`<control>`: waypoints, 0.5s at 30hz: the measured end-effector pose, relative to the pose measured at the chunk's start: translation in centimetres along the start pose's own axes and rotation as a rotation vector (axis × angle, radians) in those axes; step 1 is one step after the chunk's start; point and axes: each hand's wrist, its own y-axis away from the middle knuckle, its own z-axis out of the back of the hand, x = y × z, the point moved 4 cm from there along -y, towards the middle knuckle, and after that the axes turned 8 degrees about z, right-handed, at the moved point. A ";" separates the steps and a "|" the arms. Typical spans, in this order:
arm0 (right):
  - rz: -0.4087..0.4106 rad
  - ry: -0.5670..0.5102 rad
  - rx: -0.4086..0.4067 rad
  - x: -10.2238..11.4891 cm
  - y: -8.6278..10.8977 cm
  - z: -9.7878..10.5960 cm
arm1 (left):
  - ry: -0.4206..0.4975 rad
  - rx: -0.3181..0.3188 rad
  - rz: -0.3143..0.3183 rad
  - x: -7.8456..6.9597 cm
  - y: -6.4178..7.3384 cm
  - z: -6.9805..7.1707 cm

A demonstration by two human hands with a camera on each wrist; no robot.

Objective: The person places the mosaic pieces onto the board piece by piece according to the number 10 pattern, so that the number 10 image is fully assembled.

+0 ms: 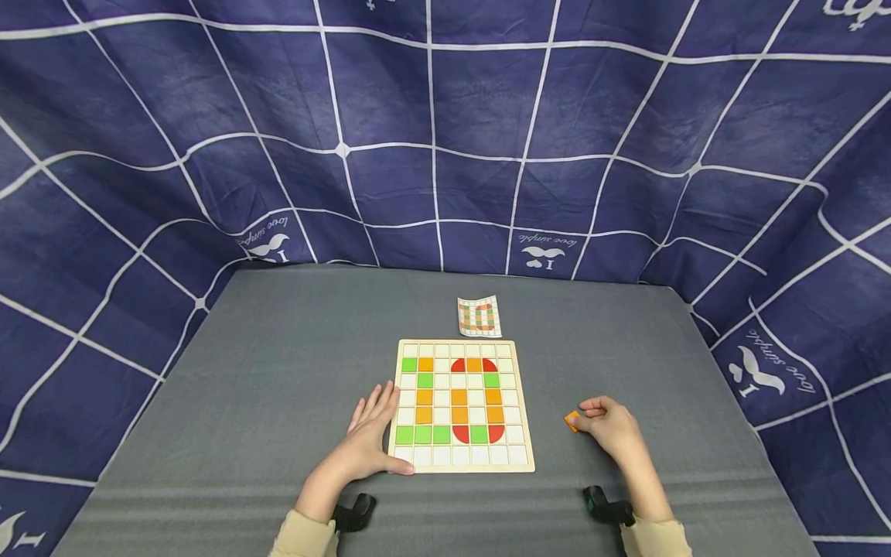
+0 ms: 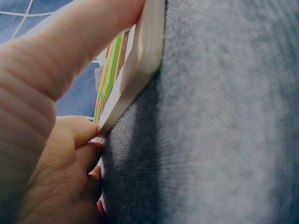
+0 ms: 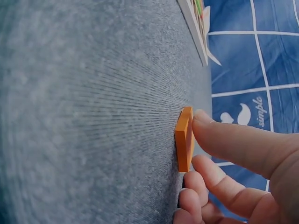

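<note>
A light wooden grid board (image 1: 525, 456) lies on the table, set with green, orange and red tiles among white squares. My left hand (image 1: 369, 445) is at its left side, with the fingers fairly straight along the edge and the thumb at the near left corner. In the left wrist view the thumb (image 2: 70, 46) crosses the board's pale side (image 2: 152, 42). Off to the right of the board, my right hand (image 1: 612, 425) pinches an orange square tile (image 3: 182, 140) between thumb and index finger, close over the cloth. The other right fingers are curled below it.
A small paper card (image 1: 479, 317) with a coloured grid pattern sits just beyond the board's far edge. Grey cloth covers the table (image 1: 292, 348). A blue curtain (image 1: 390, 186) with white lines hangs around the back and sides. Black wrist mounts (image 1: 607, 507) are near both sleeves.
</note>
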 end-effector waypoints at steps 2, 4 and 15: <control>0.007 0.008 -0.001 0.0 0.0 0.0 | 0.005 -0.002 -0.001 0.0 0.0 0.0; 0.011 0.015 -0.003 0.0 0.1 0.0 | 0.005 -0.006 -0.001 0.0 0.0 0.0; 0.038 0.071 -0.031 0.7 0.5 -0.6 | 0.005 -0.012 0.004 0.0 0.0 0.0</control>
